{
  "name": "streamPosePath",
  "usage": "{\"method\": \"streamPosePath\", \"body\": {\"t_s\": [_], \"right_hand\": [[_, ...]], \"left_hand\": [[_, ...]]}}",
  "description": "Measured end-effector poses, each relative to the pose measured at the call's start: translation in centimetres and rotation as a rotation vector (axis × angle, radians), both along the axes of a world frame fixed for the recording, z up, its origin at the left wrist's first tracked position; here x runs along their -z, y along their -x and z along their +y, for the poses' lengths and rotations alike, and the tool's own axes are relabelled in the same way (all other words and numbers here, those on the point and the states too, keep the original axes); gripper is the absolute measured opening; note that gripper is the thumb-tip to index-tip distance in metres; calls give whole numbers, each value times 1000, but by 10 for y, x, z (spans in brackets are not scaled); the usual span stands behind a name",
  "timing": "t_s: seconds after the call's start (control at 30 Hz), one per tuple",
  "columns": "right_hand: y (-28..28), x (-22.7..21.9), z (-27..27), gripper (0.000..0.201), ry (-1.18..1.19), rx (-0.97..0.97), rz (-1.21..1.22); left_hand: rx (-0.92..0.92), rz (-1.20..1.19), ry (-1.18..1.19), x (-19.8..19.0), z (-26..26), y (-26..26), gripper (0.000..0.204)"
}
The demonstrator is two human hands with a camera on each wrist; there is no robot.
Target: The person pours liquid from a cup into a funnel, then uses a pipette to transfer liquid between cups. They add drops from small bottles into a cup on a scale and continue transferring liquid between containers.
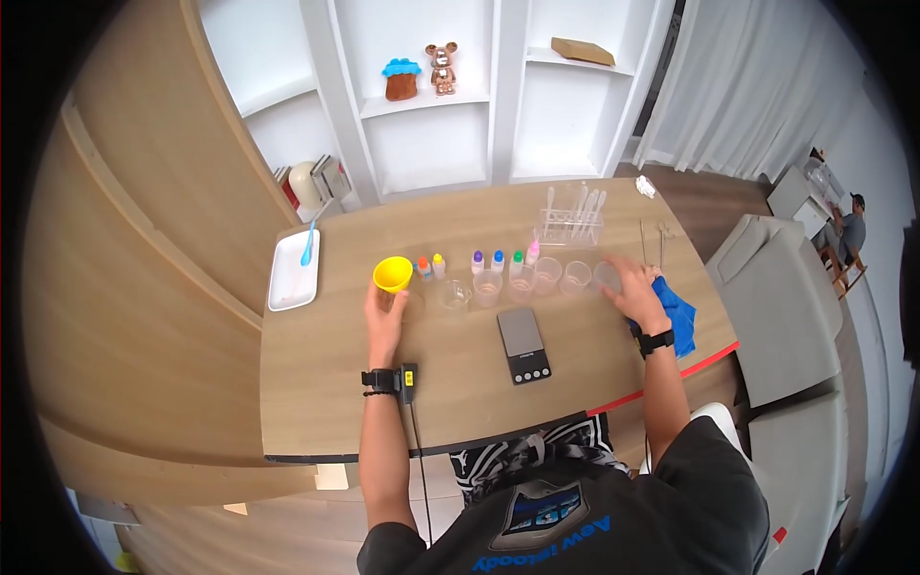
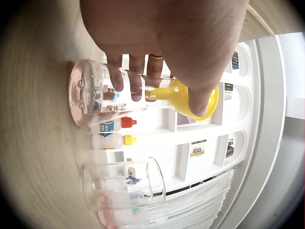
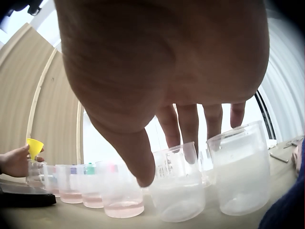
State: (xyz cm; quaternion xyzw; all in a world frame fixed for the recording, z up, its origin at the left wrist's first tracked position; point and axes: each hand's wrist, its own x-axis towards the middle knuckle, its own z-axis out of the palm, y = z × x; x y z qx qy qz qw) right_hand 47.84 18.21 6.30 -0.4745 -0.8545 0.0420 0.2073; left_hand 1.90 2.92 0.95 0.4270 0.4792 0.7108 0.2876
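Note:
My left hand [image 1: 385, 326] holds a yellow funnel [image 1: 393, 275] upright, stem down in a clear vessel [image 2: 88, 102]. In the left wrist view its thumb presses the funnel's [image 2: 180, 98] cone, while the fingers lie along the vessel's far side. Pink liquid covers the vessel's base. Above the right end of a row of clear cups is my right hand [image 1: 634, 295], thumb and fingers spread. The right wrist view shows its thumb beside one cup [image 3: 177, 198] and its fingertips behind that cup's rim; contact is unclear. Another cup [image 3: 240, 176] stands to the right.
A black scale [image 1: 522, 345] lies in front of the cups. Behind them stand small dropper bottles [image 1: 498, 261] and a rack [image 1: 572, 230] of tubes. A white tray [image 1: 293, 278] is at the left, a blue cloth [image 1: 678, 316] at the right. A person [image 1: 850, 230] sits far off.

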Motion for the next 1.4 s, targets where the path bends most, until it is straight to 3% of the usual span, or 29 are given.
{"method": "streamPosePath", "body": {"t_s": [0.2, 0.4, 0.5, 0.6, 0.7, 0.8, 0.9, 1.0, 1.1, 1.2, 1.4], "right_hand": [[23, -21, -10, 64, -42, -94, 44], [46, -2, -1, 64, -121, -85, -6], [47, 0, 1, 61, -87, -85, 38], [52, -30, -14, 61, 49, -16, 114], [50, -30, -4, 60, 159, -102, 460], [67, -29, 7, 57, 255, -335, 814], [108, -65, -12, 55, 585, -428, 977], [153, -86, -17, 54, 570, -528, 749], [200, -83, -17, 58, 623, -694, 687], [239, -79, -16, 55, 472, -748, 446], [288, -77, -31, 62, 263, -755, 315]], "left_hand": [[1, 10, 2, 5, 1, 1, 52], [1, 18, 12, 5, 0, 4, 54], [-17, 19, 23, 6, 1, 4, 55], [-29, 21, 42, 16, 4, 7, 58], [-19, 5, 33, 17, 3, 6, 58], [-15, 2, 33, 16, 4, 7, 58], [-27, 36, 44, 15, 3, 7, 59], [-47, 48, 49, 15, 4, 7, 60], [-49, 55, 48, 19, 4, 9, 58], [-14, 23, 17, 11, 1, 4, 55], [9, 33, -25, 10, 3, 4, 54]]}}
